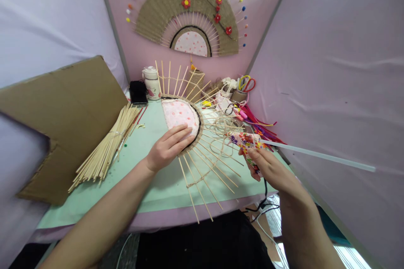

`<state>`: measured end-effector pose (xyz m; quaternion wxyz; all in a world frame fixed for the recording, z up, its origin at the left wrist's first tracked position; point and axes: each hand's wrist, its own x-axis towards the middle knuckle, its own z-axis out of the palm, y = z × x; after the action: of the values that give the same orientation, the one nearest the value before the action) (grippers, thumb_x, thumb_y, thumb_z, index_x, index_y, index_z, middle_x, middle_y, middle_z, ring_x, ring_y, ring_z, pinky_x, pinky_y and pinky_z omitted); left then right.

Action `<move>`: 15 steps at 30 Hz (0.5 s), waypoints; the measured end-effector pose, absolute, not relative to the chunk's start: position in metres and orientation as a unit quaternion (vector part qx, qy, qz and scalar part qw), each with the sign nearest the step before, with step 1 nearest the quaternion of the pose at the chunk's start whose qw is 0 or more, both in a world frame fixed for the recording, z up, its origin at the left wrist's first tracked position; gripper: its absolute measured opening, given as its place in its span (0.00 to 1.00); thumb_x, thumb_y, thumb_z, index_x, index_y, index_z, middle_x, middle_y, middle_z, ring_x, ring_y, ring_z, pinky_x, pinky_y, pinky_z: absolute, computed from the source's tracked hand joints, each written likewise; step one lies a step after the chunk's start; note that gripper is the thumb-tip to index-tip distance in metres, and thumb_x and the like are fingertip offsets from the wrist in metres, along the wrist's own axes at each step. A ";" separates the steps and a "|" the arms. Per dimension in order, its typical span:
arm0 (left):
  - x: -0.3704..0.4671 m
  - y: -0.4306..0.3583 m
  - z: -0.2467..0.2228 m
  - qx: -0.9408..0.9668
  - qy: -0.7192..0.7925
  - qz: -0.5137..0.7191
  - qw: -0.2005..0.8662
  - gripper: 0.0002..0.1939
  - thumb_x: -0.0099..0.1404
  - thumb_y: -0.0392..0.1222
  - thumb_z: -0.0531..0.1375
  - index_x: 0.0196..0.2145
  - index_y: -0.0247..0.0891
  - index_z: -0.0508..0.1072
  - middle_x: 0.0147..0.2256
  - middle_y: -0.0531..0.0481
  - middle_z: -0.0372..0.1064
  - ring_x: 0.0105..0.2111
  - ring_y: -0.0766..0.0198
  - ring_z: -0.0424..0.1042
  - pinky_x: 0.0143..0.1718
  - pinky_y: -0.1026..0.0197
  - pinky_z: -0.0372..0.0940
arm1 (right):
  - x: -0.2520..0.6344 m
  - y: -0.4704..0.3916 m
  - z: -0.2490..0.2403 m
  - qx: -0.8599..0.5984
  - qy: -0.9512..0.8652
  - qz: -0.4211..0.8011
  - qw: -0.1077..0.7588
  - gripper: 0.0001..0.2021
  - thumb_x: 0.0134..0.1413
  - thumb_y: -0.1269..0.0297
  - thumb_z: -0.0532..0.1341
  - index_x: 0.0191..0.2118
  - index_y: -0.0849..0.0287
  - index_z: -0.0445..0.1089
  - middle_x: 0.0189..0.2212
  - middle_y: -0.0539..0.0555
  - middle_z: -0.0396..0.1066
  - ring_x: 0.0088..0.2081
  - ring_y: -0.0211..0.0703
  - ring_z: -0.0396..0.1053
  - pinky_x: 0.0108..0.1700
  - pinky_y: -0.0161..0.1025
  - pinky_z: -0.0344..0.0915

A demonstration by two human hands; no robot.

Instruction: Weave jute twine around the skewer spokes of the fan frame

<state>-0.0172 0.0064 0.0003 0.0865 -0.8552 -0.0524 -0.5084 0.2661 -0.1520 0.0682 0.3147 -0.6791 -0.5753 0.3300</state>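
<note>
A half-round piece covered in pink dotted cloth (176, 113) lies on the green table, with a black cord along its curved edge and thin wooden sticks (217, 170) fanning out from it. Twine is woven across some of the sticks. My left hand (170, 147) rests on the cloth, fingers stretched flat over its lower part. In my right hand (261, 164) is a flower-patterned glue gun (246, 141), a long white glue stick (318, 157) jutting from its back. Its nozzle points left, over the sticks on the right side of the fan.
A bundle of sticks (105, 147) and cut cardboard (75, 122) lie left. At the back stand a white bottle (152, 83), a twine spool (195, 84) and a tin of scissors (240, 92). Loose twine and colored pipe cleaners (259, 124) lie right. A finished fan (151, 12) hangs behind.
</note>
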 end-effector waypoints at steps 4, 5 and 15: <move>-0.017 0.006 0.001 -0.856 -0.046 -0.506 0.099 0.25 0.68 0.30 0.58 0.62 0.38 0.66 0.55 0.38 0.72 0.61 0.52 0.66 0.57 0.45 0.70 | 0.266 -0.152 0.068 -0.679 -0.574 0.331 0.315 0.23 0.61 0.42 0.48 0.33 0.57 0.68 0.14 0.47 0.62 0.20 0.41 0.64 0.29 0.38 0.63; -0.016 0.006 0.001 -0.855 -0.045 -0.506 0.101 0.25 0.68 0.29 0.58 0.62 0.38 0.66 0.55 0.38 0.72 0.61 0.52 0.66 0.56 0.45 0.70 | 0.265 -0.152 0.068 -0.679 -0.574 0.331 0.316 0.23 0.61 0.42 0.48 0.33 0.57 0.68 0.13 0.47 0.61 0.20 0.41 0.64 0.29 0.38 0.63; -0.017 0.007 -0.001 -0.861 -0.050 -0.496 0.098 0.24 0.69 0.30 0.57 0.61 0.40 0.66 0.55 0.39 0.71 0.61 0.52 0.66 0.56 0.45 0.70 | 0.267 -0.152 0.066 -0.681 -0.571 0.335 0.313 0.24 0.60 0.42 0.50 0.36 0.59 0.68 0.14 0.47 0.61 0.19 0.40 0.63 0.28 0.38 0.62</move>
<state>-0.0168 0.0068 -0.0007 0.0983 -0.8612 -0.0497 -0.4962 0.2667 -0.1522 0.0659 0.3134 -0.6810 -0.5706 0.3354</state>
